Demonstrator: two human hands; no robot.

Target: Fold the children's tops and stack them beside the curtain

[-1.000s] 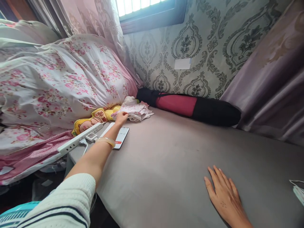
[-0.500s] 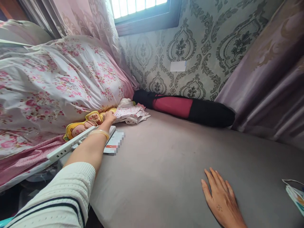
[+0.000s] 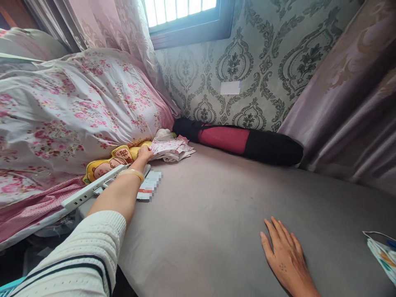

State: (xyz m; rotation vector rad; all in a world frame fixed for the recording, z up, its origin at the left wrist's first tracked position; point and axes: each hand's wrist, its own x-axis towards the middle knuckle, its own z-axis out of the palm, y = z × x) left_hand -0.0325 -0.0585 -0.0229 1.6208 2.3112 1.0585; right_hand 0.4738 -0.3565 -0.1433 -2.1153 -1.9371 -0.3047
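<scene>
My left hand point(image 3: 144, 153) reaches far across the grey mattress point(image 3: 216, 214) to the left edge of a small folded floral cloth point(image 3: 171, 148), its fingers curled on the cloth's edge beside a yellow cartoon pillow point(image 3: 107, 164). A pale bangle sits on that wrist. Under the forearm lies a phone point(image 3: 148, 187) with a blurred screen. My right hand point(image 3: 286, 258) rests flat on the mattress at the lower right, fingers spread, holding nothing.
A white power strip point(image 3: 89, 190) lies along the mattress's left edge. A big floral duvet point(image 3: 71, 111) is heaped on the left. A black and red rolled bag point(image 3: 244, 142) lies against the wall. A face mask point(image 3: 382, 253) sits at the far right.
My left hand has drawn back leftward from the top of the folded cloth to its left edge by the yellow pillow. The right hand stays flat; the view shifted slightly.
</scene>
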